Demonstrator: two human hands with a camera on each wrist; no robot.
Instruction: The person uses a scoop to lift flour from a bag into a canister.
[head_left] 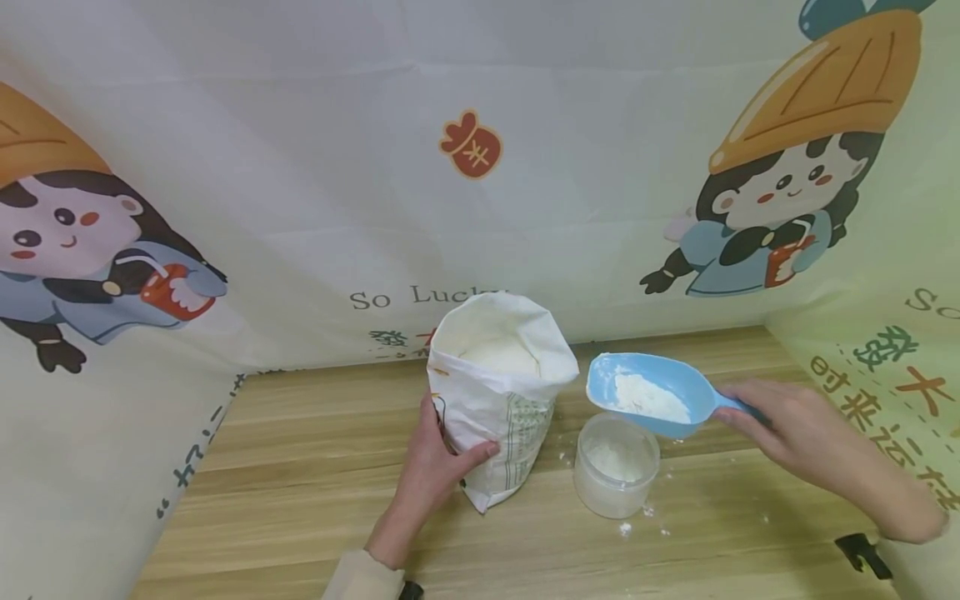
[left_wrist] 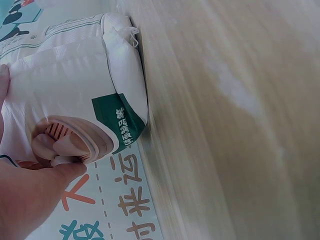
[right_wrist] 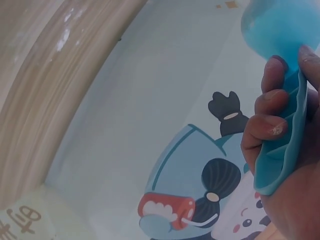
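In the head view a white printed bag (head_left: 491,417) stands with its top open, white powder inside. My left hand (head_left: 442,458) grips its left side, thumb across the front; the left wrist view shows the bag's printed side (left_wrist: 65,85) with the thumb against it. My right hand (head_left: 787,421) holds a blue scoop (head_left: 697,396) by its handle, level, with a heap of white powder (head_left: 648,398) in it. Close below the scoop stands a clear round jar (head_left: 611,496), some powder inside. The right wrist view shows fingers curled round the scoop's ribbed handle (right_wrist: 280,155).
Spilled powder (head_left: 626,529) dots the wooden table (head_left: 300,467) around the jar. A pale cloth backdrop (head_left: 322,208) with cartoon figures and lettering rises behind the table and along both sides.
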